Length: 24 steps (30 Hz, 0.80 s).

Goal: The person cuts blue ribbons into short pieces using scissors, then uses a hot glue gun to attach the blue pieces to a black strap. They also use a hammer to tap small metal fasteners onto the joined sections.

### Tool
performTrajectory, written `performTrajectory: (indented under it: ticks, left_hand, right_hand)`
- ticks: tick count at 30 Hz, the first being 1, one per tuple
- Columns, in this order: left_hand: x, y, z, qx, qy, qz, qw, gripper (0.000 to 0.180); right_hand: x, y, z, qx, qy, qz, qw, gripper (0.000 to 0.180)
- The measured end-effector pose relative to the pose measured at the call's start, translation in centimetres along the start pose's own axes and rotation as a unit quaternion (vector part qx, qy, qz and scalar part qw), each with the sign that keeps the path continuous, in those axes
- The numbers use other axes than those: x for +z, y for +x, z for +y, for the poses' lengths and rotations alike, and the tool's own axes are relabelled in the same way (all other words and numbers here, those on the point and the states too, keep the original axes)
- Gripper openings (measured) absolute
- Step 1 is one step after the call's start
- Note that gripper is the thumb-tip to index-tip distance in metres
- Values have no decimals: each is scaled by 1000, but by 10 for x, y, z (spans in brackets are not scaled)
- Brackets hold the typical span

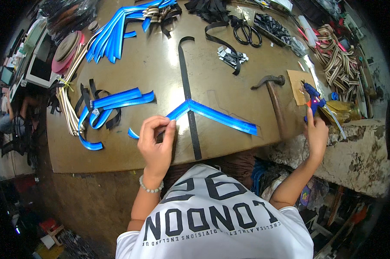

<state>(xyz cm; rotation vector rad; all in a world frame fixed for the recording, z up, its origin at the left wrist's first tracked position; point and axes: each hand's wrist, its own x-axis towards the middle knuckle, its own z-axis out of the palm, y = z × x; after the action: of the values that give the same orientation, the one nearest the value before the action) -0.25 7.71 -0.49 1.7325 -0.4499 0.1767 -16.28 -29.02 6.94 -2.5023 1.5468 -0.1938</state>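
Observation:
A blue ribbon strip (223, 118) with pale edging lies bent in a shallow peak across a narrow black strap (185, 71) that runs up the table. My left hand (155, 140) pinches the ribbon's left end between thumb and fingers. A beaded bracelet circles that wrist. Far to the right, my right hand (317, 134) is at the handle of a blue hot glue gun (312, 93), index finger extended along it and the other fingers curled, partly hidden. The gun rests by a piece of cardboard (295, 82) near the table's right edge.
A hammer (276, 103) lies between the ribbon and the glue gun. Blue and black strap pieces (123, 99) sit at left, with more blue ribbons (111, 36) behind. Scissors (248, 34), small buckle pieces (231, 56) and striped strap bundles (339, 64) lie farther back.

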Motion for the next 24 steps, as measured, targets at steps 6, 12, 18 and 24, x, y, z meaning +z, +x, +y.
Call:
performTrajectory:
  ticks: [6, 12, 18, 24]
  left_hand:
    - [-21, -10, 36, 19, -136, 28, 990, 11]
    - [-56, -6, 41, 61, 248, -11, 967, 16]
    - [-73, -6, 16, 32, 431, -90, 897, 18]
    - [-84, 5, 14, -267, 199, -146, 931, 23]
  right_hand:
    - [57, 7, -139, -405, 327, -69, 851, 19]
    - [103, 94, -191, -361, 311, 31, 879, 19]
    - [97, 221, -147, -259, 181, 184, 931, 20]
    - [117, 297, -143, -345, 84, 118, 927, 25]
